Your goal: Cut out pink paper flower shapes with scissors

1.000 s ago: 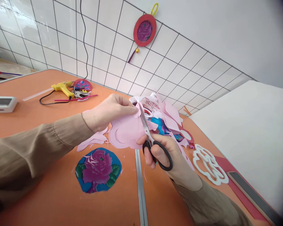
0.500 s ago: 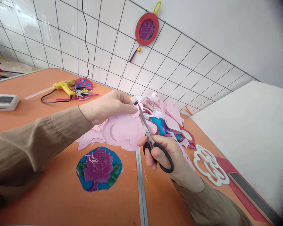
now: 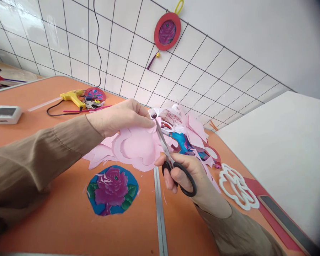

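Observation:
My left hand (image 3: 128, 115) pinches the upper edge of a pink cut-out (image 3: 138, 145) with a wavy outline, holding it above the table. In my right hand (image 3: 186, 170) are black-handled scissors (image 3: 164, 144), my fingers through the loops. Their blades point up and look nearly closed, the tips beside the left fingertips at the edge of the pink piece. More pink scraps (image 3: 101, 154) lie behind and below the left hand. A round cut-out printed with a purple flower (image 3: 112, 192) lies flat on the table in front, small pink slivers on it.
A yellow glue gun (image 3: 74, 99) and a small white box (image 3: 5, 114) are at the left. White scalloped frames (image 3: 237, 186) lie right, near a dark strip (image 3: 285, 222). Behind my hands is a heap of blue printed cloth (image 3: 180, 140). A red round ornament (image 3: 167, 31) hangs on the tiled wall.
My left hand has shifted slightly left, turning the pink cut-out so its curved outline faces me more. The scissors stay in nearly the same place, with their blades a little closer together.

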`<state>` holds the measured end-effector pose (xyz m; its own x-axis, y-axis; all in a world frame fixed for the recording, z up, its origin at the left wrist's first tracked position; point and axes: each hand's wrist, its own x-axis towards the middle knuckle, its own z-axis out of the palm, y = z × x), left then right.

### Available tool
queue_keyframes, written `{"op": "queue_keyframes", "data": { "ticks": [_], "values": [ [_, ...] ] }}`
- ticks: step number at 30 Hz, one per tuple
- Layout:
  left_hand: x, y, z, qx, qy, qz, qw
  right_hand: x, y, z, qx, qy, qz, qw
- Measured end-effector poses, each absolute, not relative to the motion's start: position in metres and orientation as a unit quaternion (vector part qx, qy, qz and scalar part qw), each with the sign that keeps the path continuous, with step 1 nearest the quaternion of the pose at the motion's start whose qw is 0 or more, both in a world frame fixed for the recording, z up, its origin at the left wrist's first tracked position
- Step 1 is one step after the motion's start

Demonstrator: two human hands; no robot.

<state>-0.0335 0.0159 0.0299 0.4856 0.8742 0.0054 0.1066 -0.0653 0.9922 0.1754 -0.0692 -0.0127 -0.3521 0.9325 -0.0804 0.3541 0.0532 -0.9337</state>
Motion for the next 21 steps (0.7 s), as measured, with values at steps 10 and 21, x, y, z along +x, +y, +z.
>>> {"op": "queue_keyframes", "data": {
  "ticks": [10, 21],
  "values": [
    [-0.0357, 0.0196, 0.0272, 0.653, 0.366, 0.326, 0.578, 0.1755, -0.0678, -0.0155, -0.476, -0.651, 0.511, 0.296],
    [-0.0341, 0.0196, 0.026, 0.647, 0.368, 0.333, 0.579, 0.173, -0.0653, -0.0147, -0.467, -0.637, 0.543, 0.286]
  ]
}}
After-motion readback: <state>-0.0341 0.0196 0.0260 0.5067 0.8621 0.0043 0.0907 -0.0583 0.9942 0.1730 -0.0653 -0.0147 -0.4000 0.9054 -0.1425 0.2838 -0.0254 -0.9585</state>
